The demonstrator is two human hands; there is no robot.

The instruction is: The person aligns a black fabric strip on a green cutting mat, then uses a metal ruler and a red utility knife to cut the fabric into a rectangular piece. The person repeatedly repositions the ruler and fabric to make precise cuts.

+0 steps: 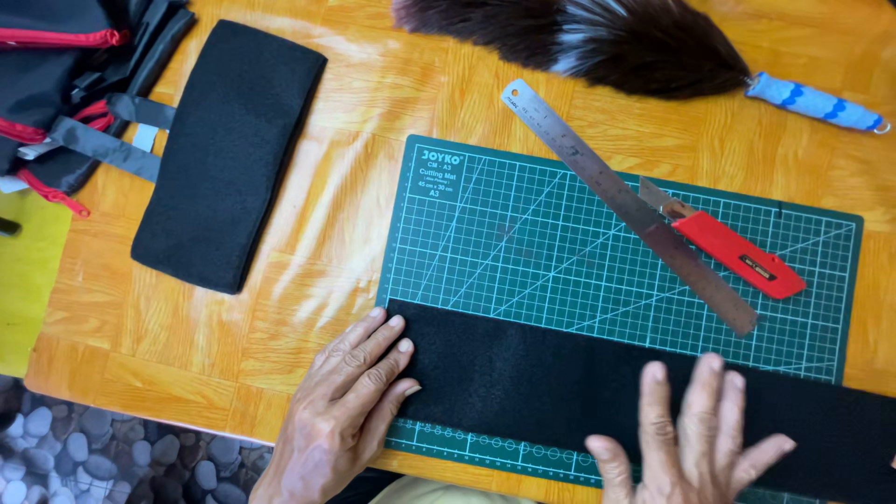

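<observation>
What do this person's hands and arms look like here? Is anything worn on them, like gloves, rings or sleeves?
Both hands are bare: no gloves on the left hand or the right hand. No rings, watch or bracelet show on the visible fingers and wrists. The nails look short and unpainted. No sleeve reaches into view; only the hands and the left wrist show, so what covers the arms higher up cannot be told.

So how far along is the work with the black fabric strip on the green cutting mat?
Done: a long black fabric strip lies across the green gridded cutting mat. In hand: the left hand and right hand press it flat. Left: the steel ruler and red utility knife lie untouched above the strip, and it shows no cut.
</observation>
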